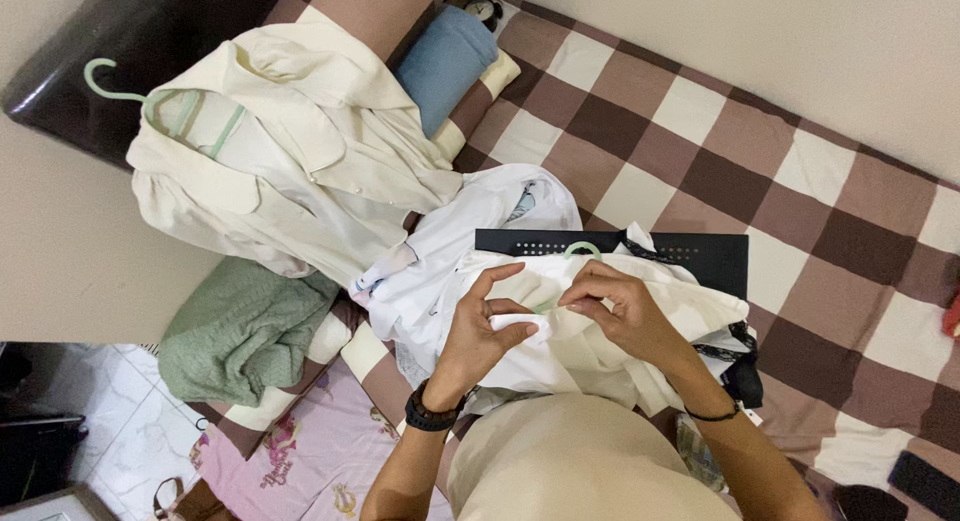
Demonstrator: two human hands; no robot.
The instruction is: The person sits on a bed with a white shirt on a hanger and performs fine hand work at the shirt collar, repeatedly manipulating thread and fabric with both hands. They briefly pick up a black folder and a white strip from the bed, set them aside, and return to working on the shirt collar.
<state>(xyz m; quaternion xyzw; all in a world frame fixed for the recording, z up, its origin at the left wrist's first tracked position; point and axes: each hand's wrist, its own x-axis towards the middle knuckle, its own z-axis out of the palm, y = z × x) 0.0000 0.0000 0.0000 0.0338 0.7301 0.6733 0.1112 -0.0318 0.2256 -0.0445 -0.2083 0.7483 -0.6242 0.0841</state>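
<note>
My left hand pinches a fold of a white garment lying in my lap over a black basket. Close beside it, my right hand grips the same white cloth. A pale green hanger hook pokes out of the cloth just above my fingers. I wear a black watch on the left wrist and a thin black band on the right. A cream jacket on a green hanger lies spread on the bed to the upper left.
The bed has a brown and cream checked cover. A blue pillow lies near the headboard, a green towel at the left edge, pink bedding below it. White tiled floor shows bottom left.
</note>
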